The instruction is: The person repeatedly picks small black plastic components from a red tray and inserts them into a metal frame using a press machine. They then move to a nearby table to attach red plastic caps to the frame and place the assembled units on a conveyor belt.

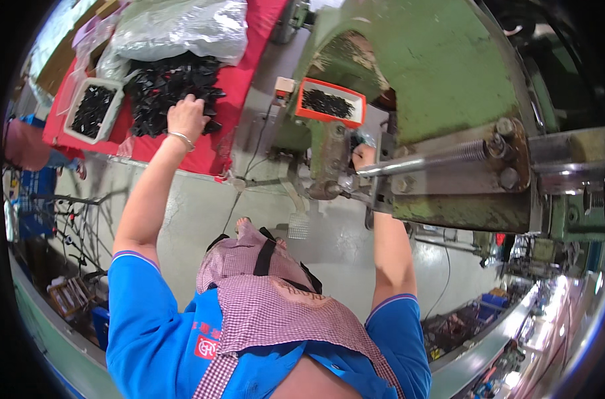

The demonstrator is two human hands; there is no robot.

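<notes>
My left hand [188,118] is over a heap of small flat black pieces [157,93] on a red-covered table. Its fingers are curled down at the right side of the heap; whatever is between them is hidden. My right hand [363,156] reaches in under the head of a green press machine [458,80], beside its metal tooling block [330,156]. The machine's rod and plates cover most of that hand, so its fingers are hidden. An orange-rimmed tray [361,113] of thin black pieces sits on the machine, just beyond my right hand.
A white bin [73,126] with more small black pieces stands left of the heap. Clear plastic sheeting [183,30] lies behind it on the red table cover [212,149]. A metal pedal [298,226] is on the floor below the machine. A threaded rod [428,159] crosses near my right wrist.
</notes>
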